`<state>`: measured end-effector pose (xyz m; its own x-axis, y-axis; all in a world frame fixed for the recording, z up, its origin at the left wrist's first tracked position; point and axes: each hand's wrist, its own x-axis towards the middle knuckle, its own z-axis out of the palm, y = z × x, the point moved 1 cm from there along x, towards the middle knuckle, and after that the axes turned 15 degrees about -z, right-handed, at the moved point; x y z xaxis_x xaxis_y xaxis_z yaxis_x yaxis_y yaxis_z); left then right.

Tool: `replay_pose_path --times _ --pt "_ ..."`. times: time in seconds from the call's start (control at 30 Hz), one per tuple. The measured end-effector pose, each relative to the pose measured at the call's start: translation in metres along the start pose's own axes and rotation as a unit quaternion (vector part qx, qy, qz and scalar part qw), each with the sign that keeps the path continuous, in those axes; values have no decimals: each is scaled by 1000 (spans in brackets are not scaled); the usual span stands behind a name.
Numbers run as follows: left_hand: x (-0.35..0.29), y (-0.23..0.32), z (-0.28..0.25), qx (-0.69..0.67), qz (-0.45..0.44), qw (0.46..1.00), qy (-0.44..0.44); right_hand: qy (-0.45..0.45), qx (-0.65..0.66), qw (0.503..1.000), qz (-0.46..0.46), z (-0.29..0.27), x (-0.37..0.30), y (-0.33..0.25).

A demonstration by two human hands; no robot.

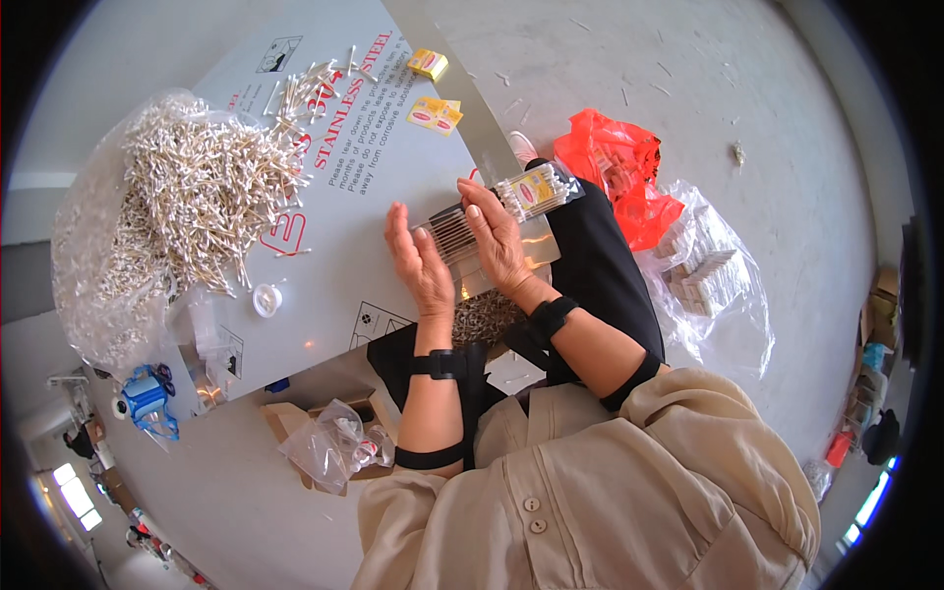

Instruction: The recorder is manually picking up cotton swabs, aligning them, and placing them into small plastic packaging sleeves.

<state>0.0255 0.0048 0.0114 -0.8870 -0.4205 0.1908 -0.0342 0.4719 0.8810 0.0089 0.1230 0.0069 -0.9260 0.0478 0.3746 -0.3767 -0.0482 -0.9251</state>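
Hands meet over the near edge of the grey steel sheet [393, 187]. The right hand [497, 241] grips a clear packet of cotton swabs [506, 205], fingers curled over its middle. The left hand [421, 264] is flat and released, palm pressed against the packet's lower end. The packet runs long from lower left to upper right, its yellow-labelled end pointing up and away, jutting past the sheet's right edge above the person's dark lap. Left of the hands lies bare sheet, open up to the big heap of loose swabs [197, 187] in its plastic bag. To the right, well apart, a red bag [615, 167] sits on the floor.
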Motion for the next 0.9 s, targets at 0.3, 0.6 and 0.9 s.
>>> replay_pose_path --times 0.3,0.6,0.9 --pt "-11 4 10 -115 -93 989 -12 2 -1 1000 20 3 1 -4" --pt "-8 7 -24 93 61 991 -67 -7 14 999 50 -16 12 4" --pt "-30 11 -31 237 110 958 -119 1 -10 1000 9 -16 10 4"
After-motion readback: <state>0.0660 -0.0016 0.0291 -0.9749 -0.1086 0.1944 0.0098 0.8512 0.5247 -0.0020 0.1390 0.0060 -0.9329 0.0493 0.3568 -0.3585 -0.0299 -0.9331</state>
